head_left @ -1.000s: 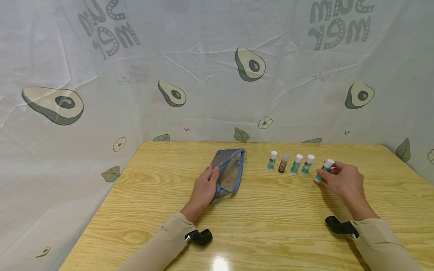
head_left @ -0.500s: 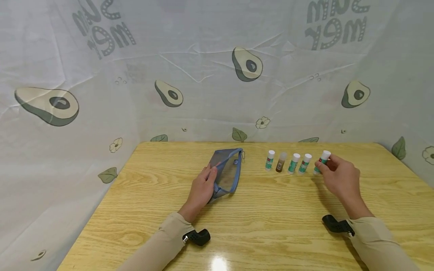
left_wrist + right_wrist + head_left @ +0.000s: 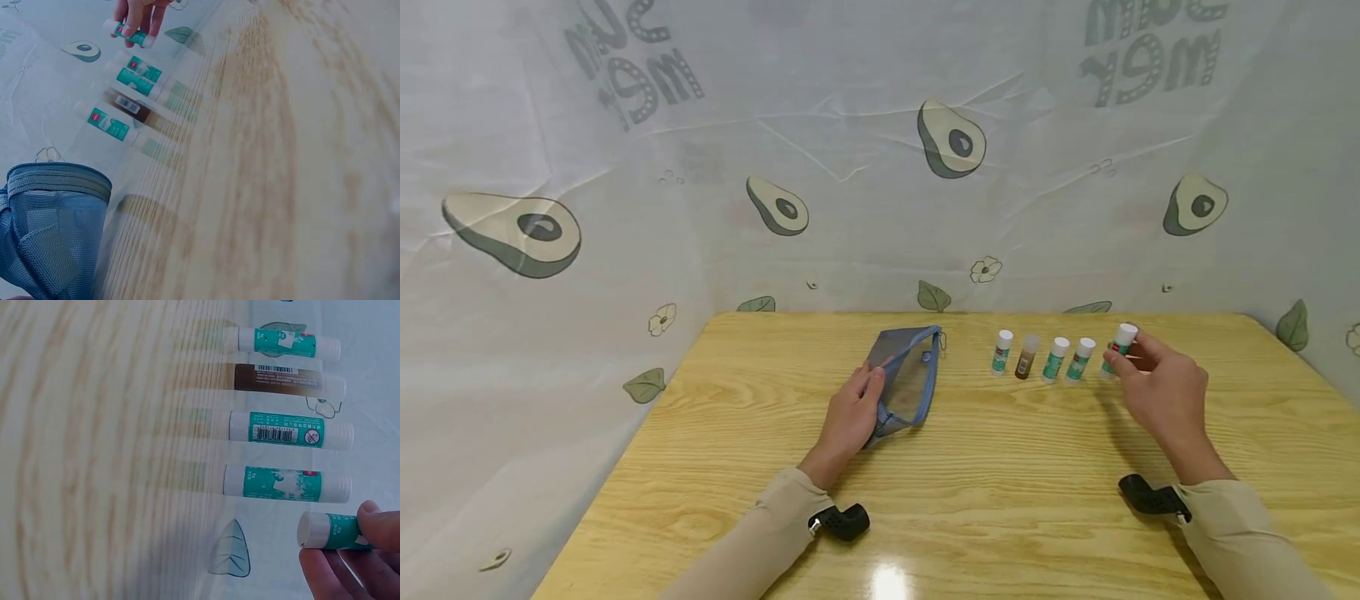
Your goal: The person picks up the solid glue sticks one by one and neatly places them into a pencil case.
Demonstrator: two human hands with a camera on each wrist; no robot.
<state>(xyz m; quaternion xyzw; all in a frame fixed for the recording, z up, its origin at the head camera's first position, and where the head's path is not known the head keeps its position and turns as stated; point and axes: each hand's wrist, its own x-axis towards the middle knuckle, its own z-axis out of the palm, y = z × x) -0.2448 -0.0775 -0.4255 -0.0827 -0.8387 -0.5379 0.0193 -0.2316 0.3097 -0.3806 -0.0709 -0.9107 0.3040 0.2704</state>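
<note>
My left hand (image 3: 848, 410) grips the near side of a blue mesh zip pouch (image 3: 904, 385), whose zipped mouth gapes toward the right. In the left wrist view the pouch (image 3: 59, 212) fills the lower left corner. Between thumb and fingers, my right hand (image 3: 1168, 392) pinches a green-and-white glue stick (image 3: 342, 530), held upright and raised off the table. Left of that hand, three green-labelled glue sticks (image 3: 1079, 360) and a brown one with a clear cap (image 3: 1027, 358) stand upright in a row.
The wooden table (image 3: 985, 492) reaches back to a pale cloth (image 3: 850, 242) printed with avocados and leaves. Black camera mounts (image 3: 842, 522) sit at both wrists, over beige sleeves (image 3: 775, 521).
My right hand has lifted the glue stick higher and slightly farther back. The left hand keeps its hold on the pouch, and the standing glue sticks stay in place.
</note>
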